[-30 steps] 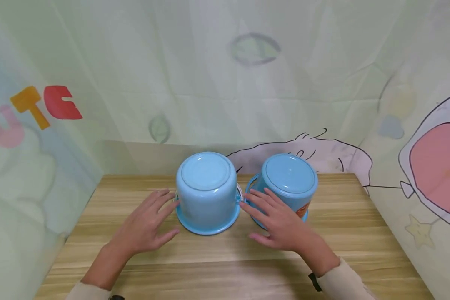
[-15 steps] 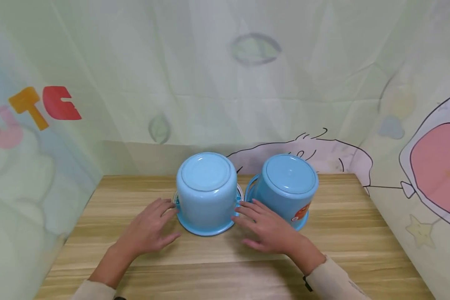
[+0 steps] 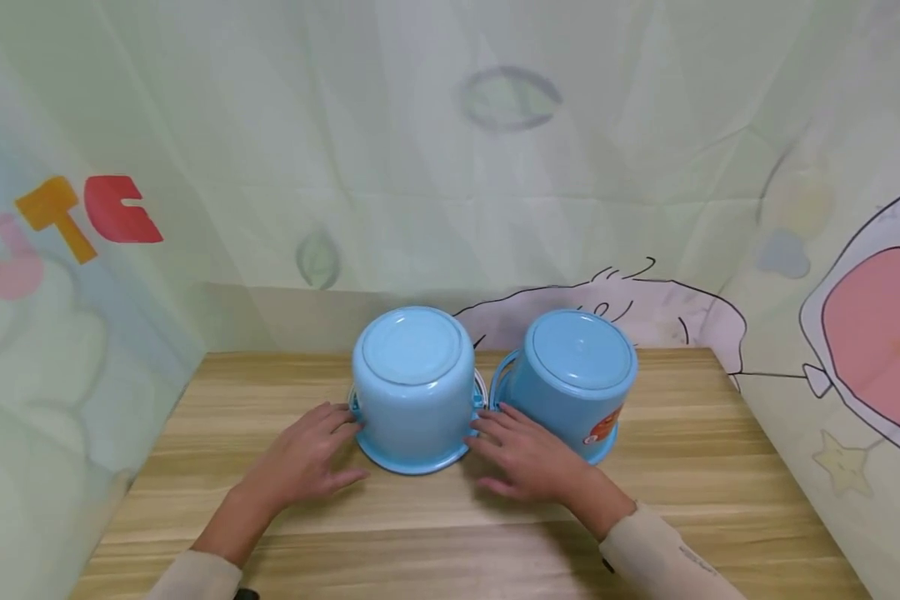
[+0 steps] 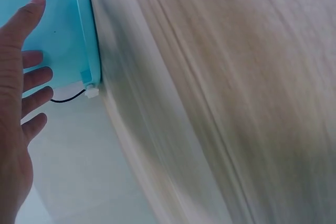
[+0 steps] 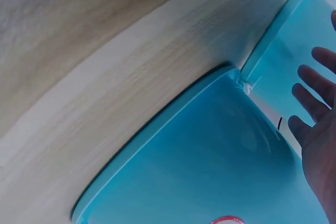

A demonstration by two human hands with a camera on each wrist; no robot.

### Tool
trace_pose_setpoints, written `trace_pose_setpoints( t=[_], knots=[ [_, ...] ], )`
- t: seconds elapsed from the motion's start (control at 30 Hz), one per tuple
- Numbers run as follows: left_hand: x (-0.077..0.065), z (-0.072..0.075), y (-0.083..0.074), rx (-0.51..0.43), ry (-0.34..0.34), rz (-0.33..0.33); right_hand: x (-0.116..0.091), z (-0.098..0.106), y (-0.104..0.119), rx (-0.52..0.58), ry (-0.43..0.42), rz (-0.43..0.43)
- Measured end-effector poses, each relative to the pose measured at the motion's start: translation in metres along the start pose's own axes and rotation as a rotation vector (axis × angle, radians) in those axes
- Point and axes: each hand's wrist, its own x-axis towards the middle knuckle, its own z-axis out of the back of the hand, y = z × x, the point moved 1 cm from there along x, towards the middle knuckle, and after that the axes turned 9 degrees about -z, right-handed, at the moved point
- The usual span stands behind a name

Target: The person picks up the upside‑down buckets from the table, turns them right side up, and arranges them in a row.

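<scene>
Two light blue plastic buckets stand upside down on the wooden table. My left hand is spread beside the left side of the left bucket, fingertips close to its lower rim. On that bucket's other side, in front of the gap between the two, my right hand has its fingers loosely extended near the rim. The right bucket bears a red label. In the left wrist view the fingers show apart from the bucket wall. Whether the fingertips touch the rim, I cannot tell.
The wooden table runs back to a pale cartoon-printed curtain close behind the buckets. Curtains also border both sides. A handle lies at the left of the right bucket.
My right hand has moved left and slightly down, from in front of the right bucket toward the left bucket's right side. The left hand has dropped slightly. The buckets have not moved.
</scene>
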Motion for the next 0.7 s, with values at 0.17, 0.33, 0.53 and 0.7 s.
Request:
trace_pose_setpoints(
  t=[0.17, 0.33, 0.53, 0.7],
  knots=[
    [0.002, -0.006, 0.002, 0.01, -0.005, -0.025, 0.003, -0.008, 0.002, -0.08, -0.004, -0.002],
    [0.004, -0.011, 0.006, -0.003, 0.001, -0.016, 0.008, -0.01, 0.003, -0.135, 0.036, -0.038],
    [0.005, -0.013, 0.007, -0.008, 0.027, -0.012, 0.013, -0.013, 0.003, -0.097, 0.058, -0.046],
    [0.006, -0.015, 0.007, -0.016, 0.025, -0.033, 0.017, -0.016, 0.001, -0.066, 0.004, -0.012]
  ],
)
